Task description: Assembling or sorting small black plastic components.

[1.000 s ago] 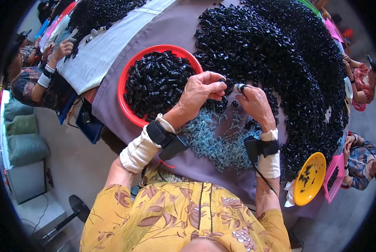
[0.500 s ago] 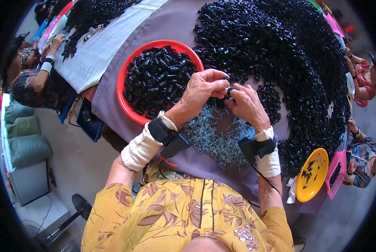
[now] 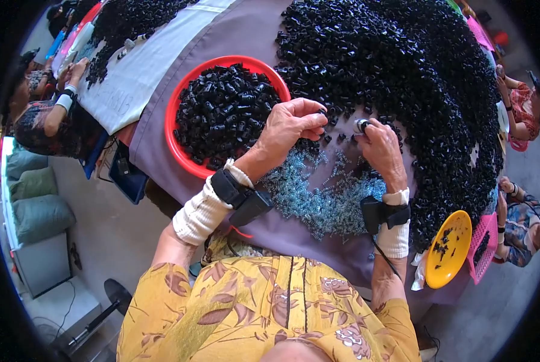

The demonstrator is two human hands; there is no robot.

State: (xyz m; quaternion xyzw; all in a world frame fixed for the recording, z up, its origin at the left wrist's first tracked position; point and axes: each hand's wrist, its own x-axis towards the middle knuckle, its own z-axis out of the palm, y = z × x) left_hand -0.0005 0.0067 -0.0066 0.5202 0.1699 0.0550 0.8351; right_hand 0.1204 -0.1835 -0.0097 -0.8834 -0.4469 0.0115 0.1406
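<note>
My left hand (image 3: 288,130) is closed in a pinch on a small black plastic part (image 3: 322,112), just right of a red basin (image 3: 171,123) heaped with similar black parts. My right hand (image 3: 381,148) hangs apart from it, fingers curled, over the edge of the black pile (image 3: 378,54). Something black and whitish (image 3: 362,125) shows at its fingertips; whether it is a held piece or a finger wrapping I cannot make out. Small clear-blue springs (image 3: 324,199) lie spread on the purple cloth (image 3: 282,232) beneath both hands.
A yellow plate (image 3: 460,247) with a few black bits stands at the right, beside a pink basket (image 3: 482,250). Other people sit along both sides; one person's hand (image 3: 77,69) works at a black pile at the upper left. Dark devices are strapped on my wrists.
My right hand has moved right, away from my left, and its fingers have curled in. My left hand stays nearly in place, still pinching a black part.
</note>
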